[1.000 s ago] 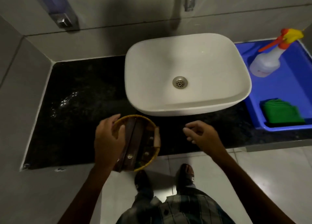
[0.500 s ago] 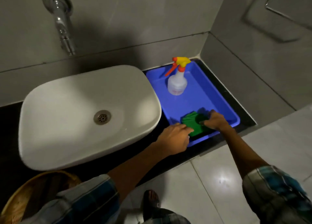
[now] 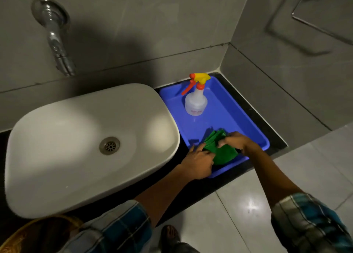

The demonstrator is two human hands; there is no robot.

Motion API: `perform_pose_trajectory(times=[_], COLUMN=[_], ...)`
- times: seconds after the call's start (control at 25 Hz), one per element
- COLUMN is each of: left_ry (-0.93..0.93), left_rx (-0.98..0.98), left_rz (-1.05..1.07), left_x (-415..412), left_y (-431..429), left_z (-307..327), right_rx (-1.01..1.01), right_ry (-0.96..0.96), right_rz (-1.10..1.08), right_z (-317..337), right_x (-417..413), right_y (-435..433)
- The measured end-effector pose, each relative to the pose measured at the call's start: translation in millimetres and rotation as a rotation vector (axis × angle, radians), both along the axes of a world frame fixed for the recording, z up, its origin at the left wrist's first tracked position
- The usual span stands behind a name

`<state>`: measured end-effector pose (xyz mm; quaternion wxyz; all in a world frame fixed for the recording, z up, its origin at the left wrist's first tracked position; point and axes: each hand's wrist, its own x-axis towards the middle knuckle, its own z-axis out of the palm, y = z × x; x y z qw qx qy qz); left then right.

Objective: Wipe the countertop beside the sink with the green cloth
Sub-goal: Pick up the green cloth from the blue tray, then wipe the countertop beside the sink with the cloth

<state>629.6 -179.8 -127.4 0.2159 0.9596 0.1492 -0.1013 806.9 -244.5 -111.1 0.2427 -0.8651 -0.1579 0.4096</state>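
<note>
The green cloth [image 3: 221,149] lies bunched in the near end of a blue tray [image 3: 238,117] to the right of the white sink [image 3: 76,138]. My right hand [image 3: 235,141] pinches the cloth from above, lifting its folds. My left hand [image 3: 200,161] rests at the tray's near left corner with its fingers on the cloth's left edge. The black countertop [image 3: 263,119] shows as a narrow strip around the tray and under the sink.
A spray bottle [image 3: 195,100] with a yellow and orange trigger stands at the tray's far end. A chrome tap [image 3: 57,42] juts from the grey wall above the sink. A woven basket [image 3: 38,233] sits at the lower left. Pale floor tiles lie below.
One second ago my left hand held the basket left of the sink. My view swung right, and both hands reached the tray. Since half a second ago the cloth has been gathered and raised.
</note>
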Motion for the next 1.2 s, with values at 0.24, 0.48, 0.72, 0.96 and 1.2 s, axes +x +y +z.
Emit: perform_pose_trajectory(times=[0.24, 0.48, 0.72, 0.96, 1.2], left_ry=[-0.817, -0.976, -0.727, -0.424, 0.082], left_rx=[-0.363, -0.692, -0.287, 0.013, 0.236], left_rz=[0.617, 1.160, 1.712, 1.824, 1.421], left_x=[-141.8, -369.5, -607.2, -724.1, -703.0], left_y=[28.5, 82.4, 90.2, 83.8, 74.0], left_z=[60.4, 98.4, 30.4, -32.4, -90.3], right_rx=[0.636, 0.717, 0.415, 0.264, 0.214], right_ry=[0.215, 0.582, 0.131, 0.141, -0.709], right_rz=[-0.045, 0.300, 1.008, 1.188, 0.871], right_z=[93.5, 104.3, 21.3, -51.6, -88.9], right_x=[-118.8, -361.8, -609.0, -726.4, -608.6], right_y=[40.2, 120.2, 191.3, 216.2, 298.2])
